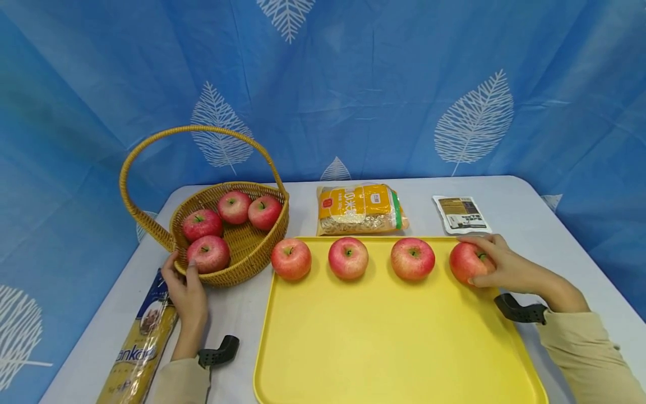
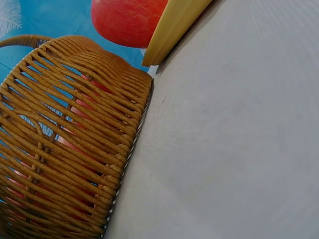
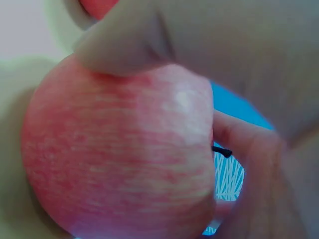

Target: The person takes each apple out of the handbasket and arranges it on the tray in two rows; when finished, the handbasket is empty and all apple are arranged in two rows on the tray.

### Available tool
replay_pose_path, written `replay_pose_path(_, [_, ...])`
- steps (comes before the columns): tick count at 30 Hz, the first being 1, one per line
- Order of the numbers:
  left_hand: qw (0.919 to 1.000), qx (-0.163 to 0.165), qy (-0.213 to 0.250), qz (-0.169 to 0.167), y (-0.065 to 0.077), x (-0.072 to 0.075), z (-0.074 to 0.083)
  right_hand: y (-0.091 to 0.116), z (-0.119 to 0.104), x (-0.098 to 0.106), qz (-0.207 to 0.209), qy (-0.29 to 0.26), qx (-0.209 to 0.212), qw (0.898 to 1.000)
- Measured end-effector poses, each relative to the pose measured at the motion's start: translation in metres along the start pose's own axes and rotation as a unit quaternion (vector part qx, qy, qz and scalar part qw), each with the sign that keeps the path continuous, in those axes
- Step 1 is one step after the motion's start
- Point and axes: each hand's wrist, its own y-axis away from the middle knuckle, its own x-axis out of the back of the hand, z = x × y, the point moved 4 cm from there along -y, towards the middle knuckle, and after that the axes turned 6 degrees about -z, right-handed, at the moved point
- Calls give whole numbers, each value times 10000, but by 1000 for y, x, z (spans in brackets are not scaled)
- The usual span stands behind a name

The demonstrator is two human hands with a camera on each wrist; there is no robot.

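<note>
My right hand point(image 1: 510, 269) grips a red apple point(image 1: 466, 264) at the tray's far right corner, thumb and fingers on opposite sides. In the right wrist view that apple point(image 3: 119, 154) fills the middle, its dark stem pointing right. My left hand point(image 1: 189, 294) holds the near left rim of a wicker basket point(image 1: 252, 261), its thumb close to an apple point(image 1: 208, 254) inside. The basket has a tall arched handle and contains several apples. Along the yellow tray's point(image 1: 383, 342) far edge stand three more apples, the leftmost point(image 1: 291, 259) beside the basket. The left wrist view shows the basket's woven side point(image 2: 75, 134).
A yellow grain bag point(image 1: 358, 209) lies behind the tray. Farther right is a small white and brown packet point(image 1: 461, 214). A long pasta packet point(image 1: 138, 348) lies left of my left forearm. Blue leaf-patterned cloth point(image 1: 353, 101) hangs behind the white table point(image 1: 515, 219).
</note>
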Motion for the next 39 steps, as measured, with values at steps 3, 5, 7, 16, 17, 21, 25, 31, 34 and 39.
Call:
replay_pose_path(3, [10000, -24, 21, 3, 0, 0, 0, 0, 1, -2, -20, 23, -54, 10000])
replay_pose_path(5, [10000, -38, 35, 11, 0, 0, 0, 0, 2, -3, -26, 23, -46, 10000])
replay_pose_path(7, [10000, -51, 55, 18, 0, 0, 0, 0, 3, -4, -27, 8, -61, 10000])
replay_pose_path(16, [10000, -69, 39, 22, 0, 0, 1, 3, 7, -6, 91, 74, -16, 9999])
replay_pose_path(17, [10000, -68, 27, 23, 0, 0, 1, 4, 7, -6, 115, 95, -31, 9999])
replay_pose_path(21, [10000, -50, -9, 23, 0, 0, 0, 6, 9, -7, 119, 136, -231, 9996])
replay_pose_path(25, [10000, -51, -26, 25, 0, 0, 0, 11, 10, -4, 48, 68, -452, 9989])
replay_pose_path(31, [10000, -24, -61, 29, 0, 1, 0, 16, 6, 4, 239, 186, -308, 9991])
replay_pose_path(34, [10000, -11, -69, 21, 0, 1, 0, 16, 3, 8, 420, 296, -257, 9984])
replay_pose_path(39, [10000, 12, -90, -23, 0, 1, 0, 15, -8, 11, 761, 422, -192, 9960])
